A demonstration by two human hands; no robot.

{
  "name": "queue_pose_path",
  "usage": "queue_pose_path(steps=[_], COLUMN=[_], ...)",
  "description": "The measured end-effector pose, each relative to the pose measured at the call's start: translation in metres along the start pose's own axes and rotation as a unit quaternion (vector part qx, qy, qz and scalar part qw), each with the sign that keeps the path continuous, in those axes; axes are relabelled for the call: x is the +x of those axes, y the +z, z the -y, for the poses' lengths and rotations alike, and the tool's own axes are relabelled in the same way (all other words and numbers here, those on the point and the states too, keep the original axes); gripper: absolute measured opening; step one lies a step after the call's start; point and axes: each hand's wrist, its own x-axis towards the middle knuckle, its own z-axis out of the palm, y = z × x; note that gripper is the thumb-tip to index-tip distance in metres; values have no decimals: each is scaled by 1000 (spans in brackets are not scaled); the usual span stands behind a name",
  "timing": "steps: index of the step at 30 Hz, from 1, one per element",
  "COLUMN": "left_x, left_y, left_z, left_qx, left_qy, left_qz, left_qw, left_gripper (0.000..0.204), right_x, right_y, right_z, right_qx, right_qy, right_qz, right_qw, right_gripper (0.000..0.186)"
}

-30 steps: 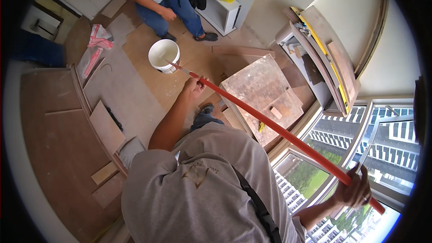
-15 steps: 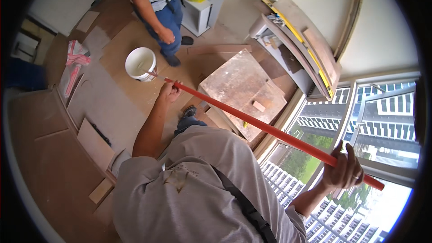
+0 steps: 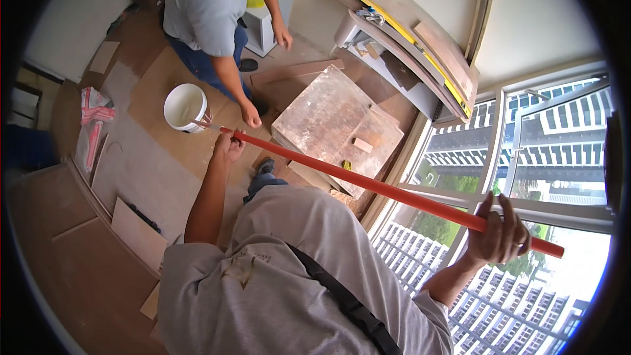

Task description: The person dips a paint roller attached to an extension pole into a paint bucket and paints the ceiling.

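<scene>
A long red pole (image 3: 355,179) slants across the view, its thinner far end reaching into the rim area of a white bucket (image 3: 179,94) on the floor. My left hand (image 3: 230,146) grips the pole near that far end, fingers wrapped round it. Near the pole's near end at the right, my right hand (image 3: 501,230) is closed on it, in front of the window. Beneath the pole lies a stained square board (image 3: 309,108) with a small wood block (image 3: 361,145) and a small yellow item (image 3: 346,165) on it.
A co-worker (image 3: 204,13) leans beside the bucket, one arm hanging toward it. Leaning boards and a yellow level (image 3: 413,46) stand at upper right by a window (image 3: 480,151). Red-and-white bags (image 3: 96,115) and loose panels (image 3: 138,230) lie at left.
The view has turned, so the bucket and both my hands appear further left. The pole lies a little flatter in view. The co-worker has bent forward, lowering an arm beside the bucket.
</scene>
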Motion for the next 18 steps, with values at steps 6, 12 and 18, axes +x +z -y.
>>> queue_pose_path(steps=[6,12,18], left_x=[-8,16,0], left_y=[-14,-15,-22], left_z=[8,5,9], left_qx=[9,5,38], left_qy=[11,-13,19], left_qz=[33,23,41], left_qw=[999,1000,998], left_gripper=[12,12,13], right_x=[2,-17,-27], right_y=[-13,-8,-19], right_z=[-14,6,-17], right_qx=[-6,-6,-18], right_qy=[13,15,46], right_qz=[-16,-2,-4], right_qw=[1000,1000,999], right_gripper=[38,32,36])
